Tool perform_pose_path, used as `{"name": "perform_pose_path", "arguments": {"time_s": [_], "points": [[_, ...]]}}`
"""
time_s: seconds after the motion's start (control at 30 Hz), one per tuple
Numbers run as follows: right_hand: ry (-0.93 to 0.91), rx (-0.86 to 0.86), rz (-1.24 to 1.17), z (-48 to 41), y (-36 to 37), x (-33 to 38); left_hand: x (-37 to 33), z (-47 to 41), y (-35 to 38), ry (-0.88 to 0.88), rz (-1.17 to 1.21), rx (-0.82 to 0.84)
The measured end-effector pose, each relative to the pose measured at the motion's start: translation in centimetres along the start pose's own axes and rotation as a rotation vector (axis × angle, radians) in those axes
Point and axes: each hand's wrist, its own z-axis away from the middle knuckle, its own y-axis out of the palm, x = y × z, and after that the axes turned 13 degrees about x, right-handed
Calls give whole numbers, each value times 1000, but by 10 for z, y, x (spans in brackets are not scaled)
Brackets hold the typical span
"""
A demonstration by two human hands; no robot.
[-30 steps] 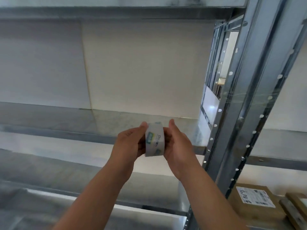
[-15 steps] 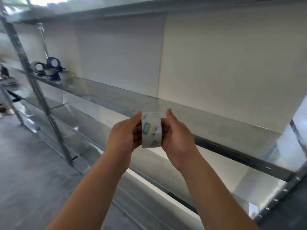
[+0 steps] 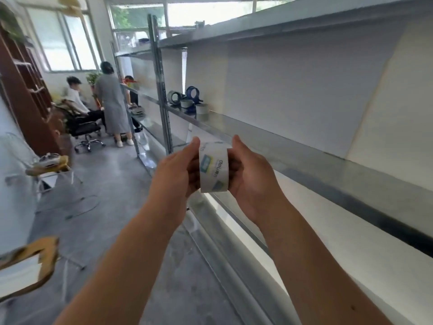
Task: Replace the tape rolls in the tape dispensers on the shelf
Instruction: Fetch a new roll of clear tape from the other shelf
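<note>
A new tape roll (image 3: 213,168) in a printed white wrapper is held edge-on in front of me, gripped between my left hand (image 3: 174,171) and my right hand (image 3: 251,177). Far along the metal shelf (image 3: 304,158) to the left stand a blue tape dispenser (image 3: 192,95) and a grey-black one (image 3: 174,97), with two loose tape rolls (image 3: 201,108) beside them. My hands are well short of the dispensers and in front of the shelf's edge.
A metal upright post (image 3: 161,90) divides the shelving near the dispensers. Down the aisle a person stands (image 3: 112,102) and another sits on an office chair (image 3: 83,127). A wire frame and yellowish objects (image 3: 50,161) sit on the left; the concrete floor runs alongside.
My view has swung left along the shelf, bringing the dispensers and the aisle into sight. Both hands still hold the tape roll in the same grip.
</note>
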Motion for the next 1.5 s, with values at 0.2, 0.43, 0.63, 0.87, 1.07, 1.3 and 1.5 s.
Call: {"name": "perform_pose_path", "arguments": {"time_s": [0.2, 0.43, 0.63, 0.87, 1.07, 1.3, 1.5], "points": [[13, 92, 1, -77, 72, -36, -28, -22, -92, 56, -10, -104], [11, 181, -14, -145, 138, -72, -51, -43, -176, 88, -49, -168], [24, 271, -56, -196, 166, -90, -60, -69, -222, 115, -73, -203], [39, 320, -75, -263, 176, -99, -67, -121, -254, 132, -119, -284], [60, 396, -94, -341, 164, -107, -61, -190, -273, 145, -117, -360], [94, 456, -90, -439, 142, -115, -56, -277, -286, 151, -118, -453], [130, 461, -108, -503, 133, -133, -47, -337, -304, 124, -126, -484]]}}
